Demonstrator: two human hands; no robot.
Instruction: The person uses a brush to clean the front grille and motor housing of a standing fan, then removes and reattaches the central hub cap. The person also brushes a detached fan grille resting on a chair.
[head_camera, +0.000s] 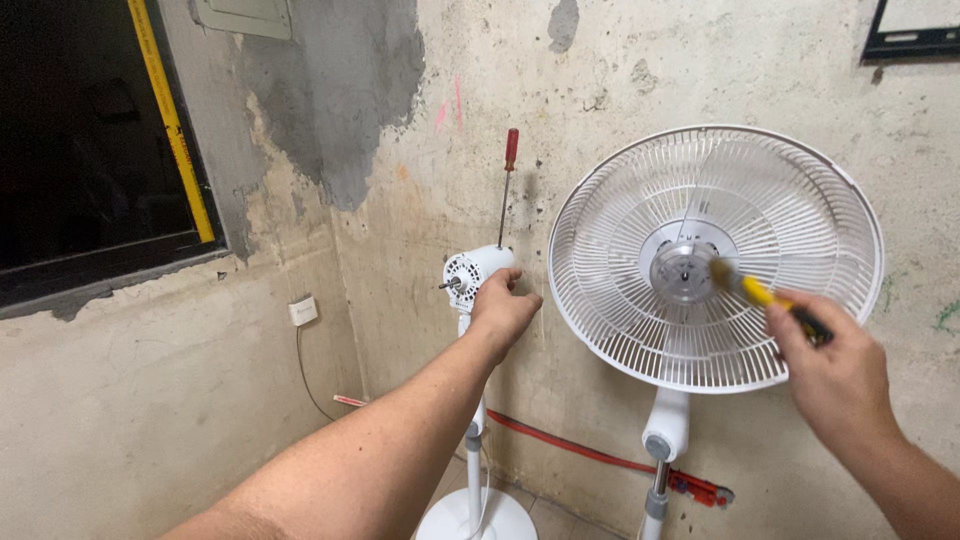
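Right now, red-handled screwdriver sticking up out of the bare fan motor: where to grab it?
Take the screwdriver by its red handle at the top, coming from above or the right. It stands nearly upright, its thin shaft running down into the motor head, which the left hand already steadies.

So we've got 2 white pedestal fans against a rough, stained concrete wall (640, 60). Our left hand (503, 310) grips the small white motor housing (473, 275) of the stripped-down fan, bare shaft poking left. A red-handled screwdriver (508, 180) stands upright above it. Our right hand (835, 370) holds a yellow-handled brush (752, 291), bristles near the hub behind the round white plastic grille (715, 255) of the other fan. A red pipe (590, 452) runs low along the wall.
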